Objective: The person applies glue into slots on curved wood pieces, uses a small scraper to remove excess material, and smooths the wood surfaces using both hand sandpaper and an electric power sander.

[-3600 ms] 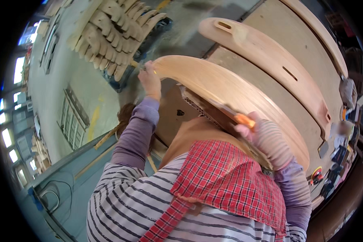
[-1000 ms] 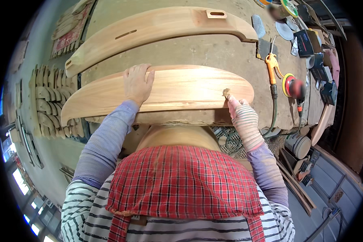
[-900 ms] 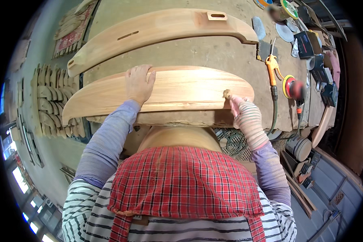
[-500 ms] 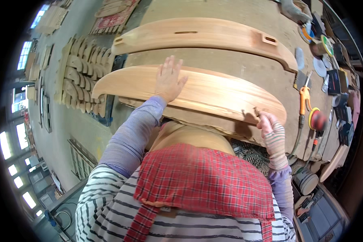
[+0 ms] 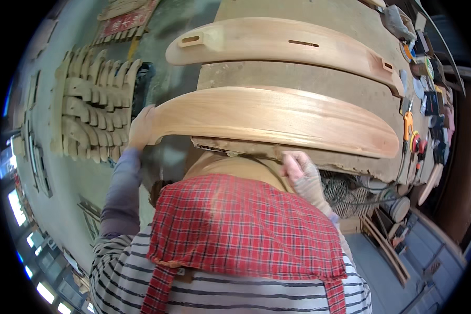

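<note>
near the wooden board (image 5: 267,115), the right hand (image 5: 300,170) curls, contents unclear.

Big red plaid apron bib (image 5: 246,227) mid-frame, with matching straps (image 5: 159,290) along the bottom edge. Under it there's a white shirt (image 5: 251,299) with wobbly dark stripes, plus a dusky purple sleeve (image 5: 121,193) at centre left.

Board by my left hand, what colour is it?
The board is light tan with lengthwise grain lines, best seen in the head view.
</note>
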Motion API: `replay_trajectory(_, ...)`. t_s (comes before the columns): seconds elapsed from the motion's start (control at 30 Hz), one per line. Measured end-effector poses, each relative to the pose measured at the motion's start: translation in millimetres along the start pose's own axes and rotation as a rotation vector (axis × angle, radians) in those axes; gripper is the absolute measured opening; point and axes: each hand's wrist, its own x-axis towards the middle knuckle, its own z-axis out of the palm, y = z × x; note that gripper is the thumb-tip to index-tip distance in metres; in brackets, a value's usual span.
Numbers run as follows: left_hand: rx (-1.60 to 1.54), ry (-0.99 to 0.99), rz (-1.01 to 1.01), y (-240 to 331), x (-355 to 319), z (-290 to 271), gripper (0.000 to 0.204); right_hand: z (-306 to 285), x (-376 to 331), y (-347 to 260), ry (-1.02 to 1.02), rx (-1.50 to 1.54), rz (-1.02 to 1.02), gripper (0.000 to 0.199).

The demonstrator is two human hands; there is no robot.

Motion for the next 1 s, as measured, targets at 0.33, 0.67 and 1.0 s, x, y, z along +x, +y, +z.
replay_trajectory(0.33, -0.021, -0.1, 0.271, -51, -8, 6, 0.043, 108, 13, -16, 0.038, -0.356, -0.394, 0.019)
replay_trajectory(0.67, -0.576, 0.035, -0.331, -20, -18, 4, 0.055, 162, 57, -43, 0.079, 0.267, 0.421, 0.019)
replay_trajectory(1.0, -0.544, 0.069, -0.358, 2, -23, -6, 0.061, 206, 93, -23, -0.184, -1.198, -0.724, 0.038)
